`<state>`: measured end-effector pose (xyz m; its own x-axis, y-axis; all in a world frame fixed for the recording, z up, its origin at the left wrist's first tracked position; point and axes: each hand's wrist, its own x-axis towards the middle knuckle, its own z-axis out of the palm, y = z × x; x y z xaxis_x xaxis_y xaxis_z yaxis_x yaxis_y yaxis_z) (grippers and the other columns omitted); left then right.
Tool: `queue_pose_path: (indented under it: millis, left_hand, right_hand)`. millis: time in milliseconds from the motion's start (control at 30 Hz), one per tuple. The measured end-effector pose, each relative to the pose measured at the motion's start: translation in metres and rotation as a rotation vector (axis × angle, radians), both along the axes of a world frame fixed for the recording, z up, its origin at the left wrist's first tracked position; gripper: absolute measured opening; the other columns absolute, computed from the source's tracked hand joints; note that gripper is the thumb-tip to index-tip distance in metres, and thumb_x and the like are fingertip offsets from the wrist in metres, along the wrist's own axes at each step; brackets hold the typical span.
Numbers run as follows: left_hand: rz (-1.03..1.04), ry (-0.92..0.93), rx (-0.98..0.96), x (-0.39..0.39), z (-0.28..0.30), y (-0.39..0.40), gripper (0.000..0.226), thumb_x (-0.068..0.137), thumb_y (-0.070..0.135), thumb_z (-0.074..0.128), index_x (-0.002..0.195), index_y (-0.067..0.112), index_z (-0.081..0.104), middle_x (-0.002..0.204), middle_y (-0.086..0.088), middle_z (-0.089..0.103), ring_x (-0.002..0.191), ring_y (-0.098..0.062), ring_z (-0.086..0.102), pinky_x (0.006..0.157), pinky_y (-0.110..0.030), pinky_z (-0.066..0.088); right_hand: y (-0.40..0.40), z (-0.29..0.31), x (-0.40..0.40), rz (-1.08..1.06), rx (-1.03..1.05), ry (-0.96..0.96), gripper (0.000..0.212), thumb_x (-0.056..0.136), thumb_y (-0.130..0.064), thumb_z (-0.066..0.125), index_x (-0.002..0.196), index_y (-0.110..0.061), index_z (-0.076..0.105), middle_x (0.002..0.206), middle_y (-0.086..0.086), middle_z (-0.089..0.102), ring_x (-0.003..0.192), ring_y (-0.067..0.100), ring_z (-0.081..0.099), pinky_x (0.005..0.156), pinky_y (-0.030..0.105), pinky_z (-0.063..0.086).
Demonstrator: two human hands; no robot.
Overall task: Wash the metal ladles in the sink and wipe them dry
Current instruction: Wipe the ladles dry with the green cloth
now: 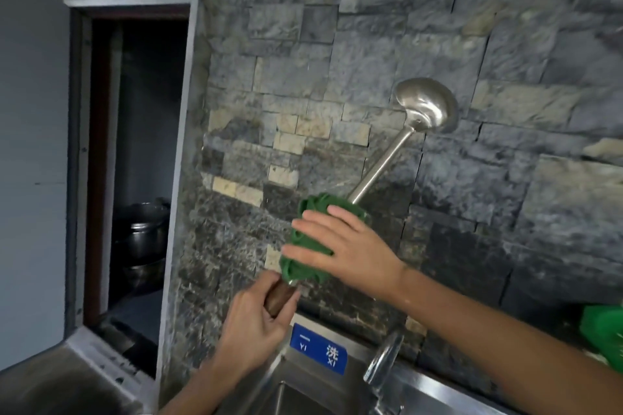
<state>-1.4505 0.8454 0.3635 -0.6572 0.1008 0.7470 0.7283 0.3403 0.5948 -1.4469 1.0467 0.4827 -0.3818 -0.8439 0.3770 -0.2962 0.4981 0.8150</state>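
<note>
A metal ladle [425,104] is held up in front of the stone wall, bowl at the upper right, shaft slanting down to the left. My left hand [256,323] grips its brown wooden handle end [279,296] above the sink. My right hand [340,246] grips a green cloth [305,239] wrapped around the lower shaft, just above the left hand. The sink [290,394] lies below at the bottom edge, with its tap [384,364] to the right.
A blue sign [318,352] sits on the sink's back rim. At left an open hatch [135,162] holds metal pots [143,236], its grey door [32,162] swung out. Another green cloth [603,330] lies at the right edge.
</note>
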Motion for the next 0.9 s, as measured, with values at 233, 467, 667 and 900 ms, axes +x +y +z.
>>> queue_pose_path:
  millis: [233,467,667,900]
  left_hand:
    - [-0.029,0.020,0.032,0.003,-0.022,0.004,0.019,0.088,0.040,0.072,0.085,0.034,0.055,0.060,0.018,0.055,0.049,-0.002,0.052,0.048,-0.012,0.036]
    - [0.174,0.041,-0.300,-0.009,-0.010,0.017,0.038,0.096,0.061,0.034,0.097,0.027,0.050,0.055,0.014,0.050,0.045,0.000,0.053,0.044,-0.019,0.047]
    - [0.238,-0.176,-0.174,0.003,0.046,0.056,0.025,0.094,0.044,0.053,0.086,0.020,0.054,0.062,0.010,0.059,0.053,-0.008,0.058,0.056,-0.029,0.053]
    - [0.143,-0.162,-0.052,0.010,0.066,0.070,0.030,0.083,0.023,0.067,0.058,0.022,0.050,0.050,0.007,0.055,0.042,-0.012,0.055,0.050,-0.033,0.056]
  right_hand:
    - [0.029,0.035,0.003,-0.061,0.179,0.072,0.100,0.073,-0.015,0.081,0.155,-0.037,0.027,0.154,0.003,0.047,0.142,0.023,0.043,0.123,0.041,0.020]
    - [0.062,0.079,0.020,-0.250,0.055,0.147,0.068,0.075,-0.012,0.068,0.138,-0.031,0.054,0.138,0.011,0.062,0.128,0.032,0.058,0.117,0.045,0.022]
    - [0.064,0.085,0.031,-0.273,-0.160,0.374,0.050,0.089,-0.016,0.063,0.137,-0.030,0.060,0.144,0.011,0.057,0.138,0.032,0.049,0.120,0.048,0.021]
    - [0.026,0.021,0.032,-0.002,0.003,0.261,0.058,0.086,-0.019,0.073,0.138,-0.034,0.052,0.143,0.002,0.060,0.139,0.022,0.044,0.126,0.040,0.015]
